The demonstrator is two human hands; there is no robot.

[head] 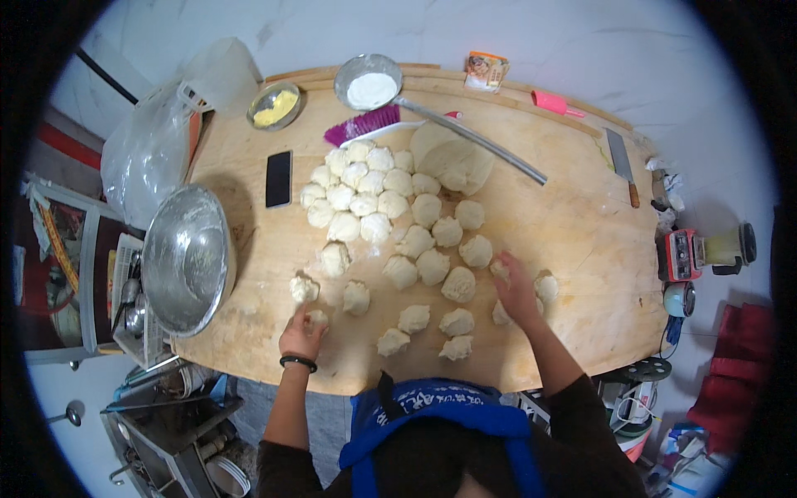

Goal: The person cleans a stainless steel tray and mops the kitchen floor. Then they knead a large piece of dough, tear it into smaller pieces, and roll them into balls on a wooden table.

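My left hand (301, 336), with a black band at its wrist, has its thumb and fingers around a small dough piece (319, 320) at the left front of the wooden worktop (579, 236). Just beyond its fingertips sits a rough dough lump (304, 289). On the right, my right hand (515, 291) curls over another dough piece (499, 269), partly hiding it. Two dough pieces lie partly behind that wrist, and a dough ball (547, 287) rests to its right. Several smoother, floured dough balls (355, 187) are packed together mid-table, with looser lumps (413, 318) nearer me.
A large steel bowl (187, 261) stands at the left edge, near a phone (279, 178). Behind the dough are a purple-bristled brush (364, 124), a bowl of flour (368, 81), a yellow-filled bowl (274, 109) and a metal rod (473, 138). A cleaver (618, 155) lies far right.
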